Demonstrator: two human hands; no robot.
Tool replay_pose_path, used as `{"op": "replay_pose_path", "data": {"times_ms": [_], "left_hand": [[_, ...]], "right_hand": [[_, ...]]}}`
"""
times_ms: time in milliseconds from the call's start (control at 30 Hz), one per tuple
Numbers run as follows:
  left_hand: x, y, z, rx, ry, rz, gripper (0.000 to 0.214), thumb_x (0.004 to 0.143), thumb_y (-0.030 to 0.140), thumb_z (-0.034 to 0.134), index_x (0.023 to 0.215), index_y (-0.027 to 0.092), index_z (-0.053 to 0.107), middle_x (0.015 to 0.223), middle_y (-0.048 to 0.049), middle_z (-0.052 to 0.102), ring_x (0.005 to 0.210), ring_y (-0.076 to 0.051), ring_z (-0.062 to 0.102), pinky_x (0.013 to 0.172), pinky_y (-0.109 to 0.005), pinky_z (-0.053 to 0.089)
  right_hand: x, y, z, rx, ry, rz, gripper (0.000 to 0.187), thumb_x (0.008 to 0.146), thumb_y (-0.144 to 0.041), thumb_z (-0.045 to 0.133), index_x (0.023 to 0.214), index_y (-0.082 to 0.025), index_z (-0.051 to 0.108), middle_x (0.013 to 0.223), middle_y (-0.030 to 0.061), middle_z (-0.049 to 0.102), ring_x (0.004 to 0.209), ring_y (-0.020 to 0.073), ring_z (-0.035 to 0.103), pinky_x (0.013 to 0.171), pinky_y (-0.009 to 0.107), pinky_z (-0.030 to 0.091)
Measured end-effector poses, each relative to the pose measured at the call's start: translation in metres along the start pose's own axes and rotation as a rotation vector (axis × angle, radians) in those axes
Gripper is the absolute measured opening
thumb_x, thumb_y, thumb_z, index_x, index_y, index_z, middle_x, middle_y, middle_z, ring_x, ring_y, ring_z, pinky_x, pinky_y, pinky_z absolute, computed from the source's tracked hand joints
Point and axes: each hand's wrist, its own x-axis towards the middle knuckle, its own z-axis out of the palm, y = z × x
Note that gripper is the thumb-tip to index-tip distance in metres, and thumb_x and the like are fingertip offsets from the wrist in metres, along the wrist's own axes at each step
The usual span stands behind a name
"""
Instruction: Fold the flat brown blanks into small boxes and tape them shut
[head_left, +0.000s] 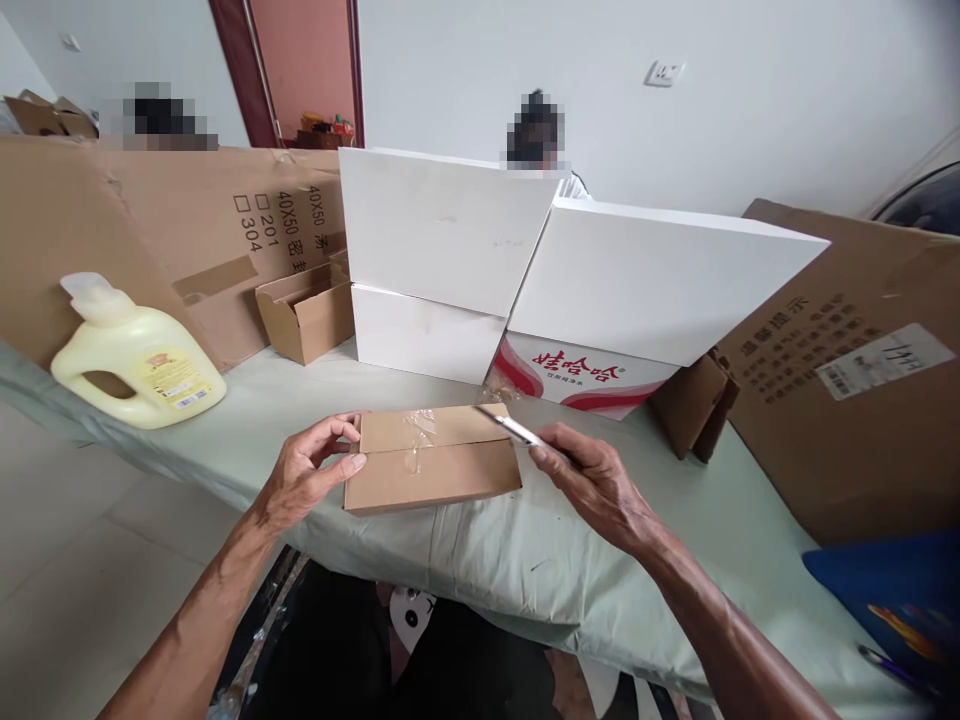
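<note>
A flat cardboard box lies on the covered table in front of me, with clear tape across the middle of its top seam. My left hand grips the box's left end, thumb on top and fingers at the far side. In my right hand is a utility knife, closed in the fingers. Its blade points left and reaches over the box's far right corner. Whether the blade touches the cardboard I cannot tell. Crumpled clear tape sits just behind that corner.
A yellow detergent jug stands at the left, beside a small open carton. White boxes are stacked behind. Large cartons flank the table. A blue item lies at right. People sit beyond the boxes.
</note>
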Motion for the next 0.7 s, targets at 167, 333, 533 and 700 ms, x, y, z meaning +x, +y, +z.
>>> {"op": "replay_pose_path", "data": {"times_ms": [167, 333, 533, 700], "left_hand": [[-0.001, -0.004, 0.004, -0.006, 0.013, 0.003, 0.037, 0.077, 0.053, 0.088, 0.092, 0.024, 0.071, 0.145, -0.0109, 0.075, 0.114, -0.032, 0.077, 0.099, -0.042, 0.064], [-0.004, 0.003, 0.008, 0.045, 0.029, 0.028, 0.033, 0.078, 0.05, 0.086, 0.09, 0.023, 0.071, 0.147, -0.0112, 0.075, 0.125, -0.034, 0.075, 0.105, -0.042, 0.062], [-0.003, 0.013, 0.011, 0.084, 0.005, 0.042, 0.033, 0.082, 0.05, 0.082, 0.083, 0.021, 0.067, 0.146, -0.0155, 0.074, 0.136, -0.037, 0.071, 0.108, -0.039, 0.06], [-0.003, 0.01, 0.005, 0.105, -0.057, 0.094, 0.028, 0.087, 0.047, 0.079, 0.091, 0.022, 0.067, 0.154, -0.0156, 0.068, 0.136, -0.033, 0.07, 0.108, -0.036, 0.059]], "right_hand": [[0.026, -0.026, 0.001, -0.215, -0.282, -0.172, 0.039, 0.117, -0.05, 0.05, 0.101, -0.023, 0.072, 0.082, 0.0007, 0.064, 0.069, 0.0148, 0.051, 0.064, 0.03, 0.036], [0.037, -0.032, 0.007, -0.266, -0.343, -0.24, 0.041, 0.119, -0.048, 0.046, 0.096, -0.022, 0.068, 0.082, 0.0019, 0.063, 0.071, 0.016, 0.052, 0.066, 0.031, 0.036], [0.045, -0.028, 0.012, -0.204, -0.14, -0.276, 0.034, 0.117, -0.043, 0.05, 0.096, -0.022, 0.067, 0.095, 0.0055, 0.067, 0.082, 0.0185, 0.06, 0.075, 0.033, 0.044], [0.047, 0.003, 0.031, -0.003, 0.24, -0.101, 0.04, 0.111, -0.058, 0.056, 0.099, -0.023, 0.07, 0.115, 0.0098, 0.073, 0.104, 0.0256, 0.068, 0.085, 0.036, 0.052]]}}
